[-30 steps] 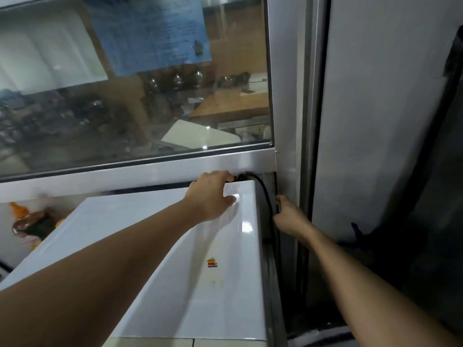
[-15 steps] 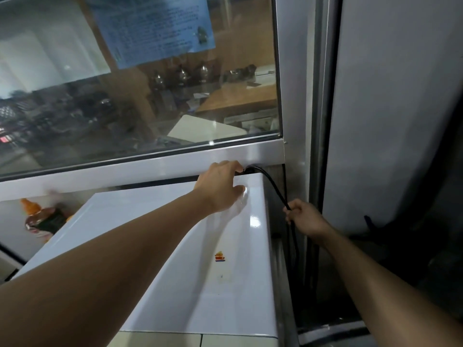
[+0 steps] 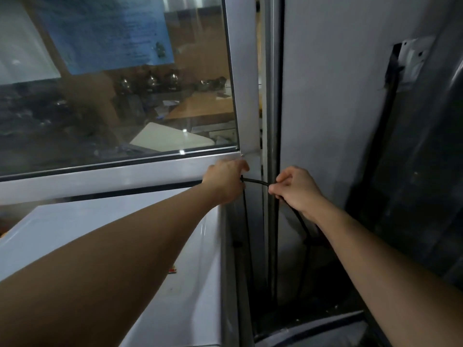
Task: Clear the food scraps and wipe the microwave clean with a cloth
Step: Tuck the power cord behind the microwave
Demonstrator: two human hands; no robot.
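Microwave: white glossy box-shaped microwave, top face only in view, lower left, near; its right edge runs just beside the window frame post.
Sticker: small red/orange sticker on microwave top, partly hidden by left forearm.
Cord: thin black power cord stretched btwn both hands past the far right corner of the microwave, then drops down into the dark gap on the right.
Left hand: left hand at far right corner, fingers curled round cord end, knuckles against frame.
Right hand: right hand right of it, thumb + fingers pinching cord.
Window: large glass window pane w/ pale metal frame, far side, above microwave; blue paper sheet on the glass.
Wall: grey panel on right.
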